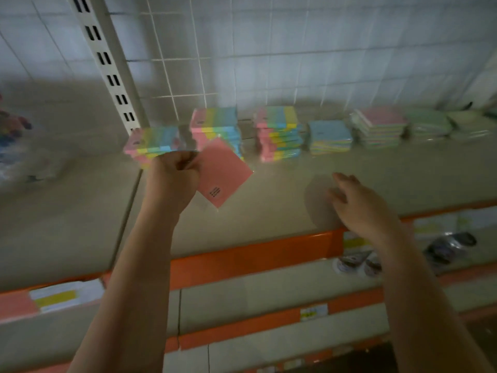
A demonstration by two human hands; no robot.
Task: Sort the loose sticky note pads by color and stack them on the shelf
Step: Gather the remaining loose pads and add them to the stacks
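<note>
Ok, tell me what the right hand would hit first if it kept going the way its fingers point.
The right hand is open, fingers aimed up and slightly left over bare shelf. Straight on, it would probably meet the blue-topped stack first, though depth is unclear.

blurred: left shelf items | unreadable: pink pad print

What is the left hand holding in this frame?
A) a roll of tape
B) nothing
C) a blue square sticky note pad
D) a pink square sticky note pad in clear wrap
D: the left hand has its fingers curled round a corner of the pink square sticky note pad, held above the beige shelf.
</note>
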